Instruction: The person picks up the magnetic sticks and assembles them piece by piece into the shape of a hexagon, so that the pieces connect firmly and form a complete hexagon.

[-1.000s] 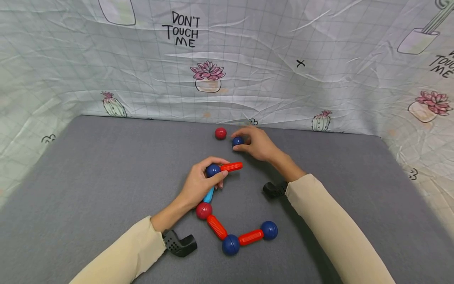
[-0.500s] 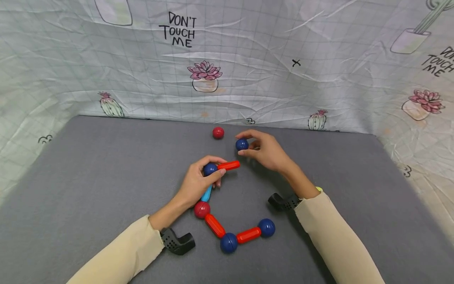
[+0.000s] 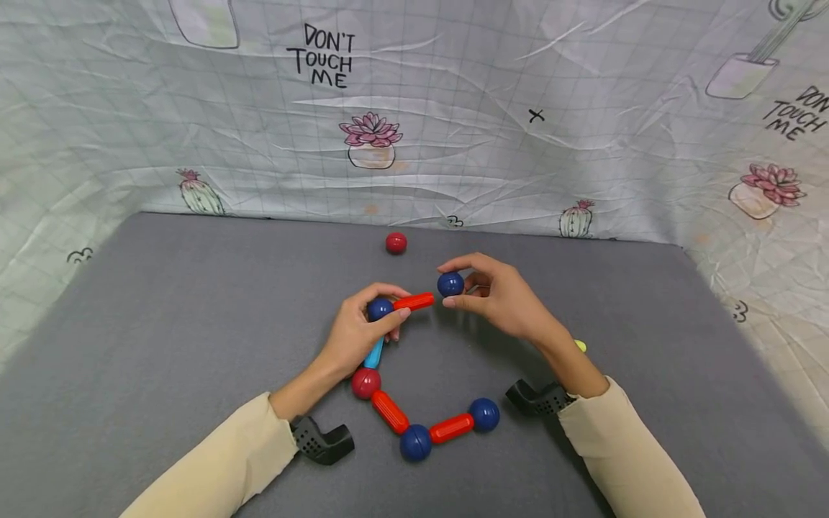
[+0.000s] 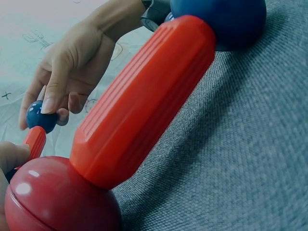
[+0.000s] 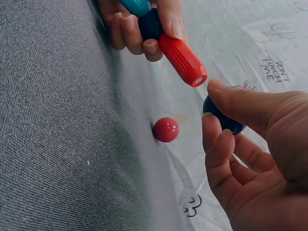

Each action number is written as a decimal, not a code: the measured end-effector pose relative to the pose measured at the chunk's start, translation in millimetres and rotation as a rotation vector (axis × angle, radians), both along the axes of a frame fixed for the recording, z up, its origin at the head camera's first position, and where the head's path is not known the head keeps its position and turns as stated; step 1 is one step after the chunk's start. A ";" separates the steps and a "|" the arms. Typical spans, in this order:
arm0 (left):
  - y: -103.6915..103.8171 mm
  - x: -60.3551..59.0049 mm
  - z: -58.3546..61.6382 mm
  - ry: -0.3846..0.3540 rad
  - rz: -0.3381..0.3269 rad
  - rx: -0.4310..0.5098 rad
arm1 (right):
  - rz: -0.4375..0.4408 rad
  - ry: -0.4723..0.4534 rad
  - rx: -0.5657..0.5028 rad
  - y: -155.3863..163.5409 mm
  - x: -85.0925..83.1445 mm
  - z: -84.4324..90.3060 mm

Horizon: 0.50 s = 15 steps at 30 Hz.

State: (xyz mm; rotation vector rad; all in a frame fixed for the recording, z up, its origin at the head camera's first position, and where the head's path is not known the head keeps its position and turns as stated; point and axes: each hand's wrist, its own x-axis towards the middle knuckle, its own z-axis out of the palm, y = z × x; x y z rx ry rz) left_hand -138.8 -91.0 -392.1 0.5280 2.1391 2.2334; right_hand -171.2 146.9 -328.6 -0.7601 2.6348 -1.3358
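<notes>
A chain of toy rods and balls lies on the grey mat (image 3: 162, 309): a dark blue ball (image 3: 484, 414), a red rod (image 3: 452, 428), a blue ball (image 3: 415, 443), a red rod (image 3: 391, 411), a red ball (image 3: 365, 383) and a light blue rod (image 3: 373, 355). My left hand (image 3: 360, 329) grips the blue ball (image 3: 379, 309) at the chain's top, from which a red rod (image 3: 414, 301) sticks out to the right. My right hand (image 3: 501, 298) pinches a loose blue ball (image 3: 450, 284) just off that rod's free end (image 5: 197, 79).
A single red ball (image 3: 396, 243) lies at the mat's far edge, by the printed cloth backdrop (image 3: 453, 108). A small yellow-green piece (image 3: 581, 346) peeks out behind my right wrist. Black wrist camera mounts (image 3: 320, 440) sit near each sleeve.
My right hand has lifted the loose blue ball from beside the red ball and carried it toward me, up to the free end of the red rod. The left hand has held still.
</notes>
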 end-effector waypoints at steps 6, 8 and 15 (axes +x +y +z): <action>-0.3 0.5 0.9 -0.018 0.012 0.008 | 0.013 0.008 0.027 -0.2 1.9 -0.7; -0.2 0.1 0.8 -0.016 0.012 0.014 | 0.016 0.008 0.032 -0.2 2.6 -1.3; -0.7 0.1 0.8 -0.011 0.006 0.022 | 0.028 0.012 0.036 -1.2 3.2 -1.9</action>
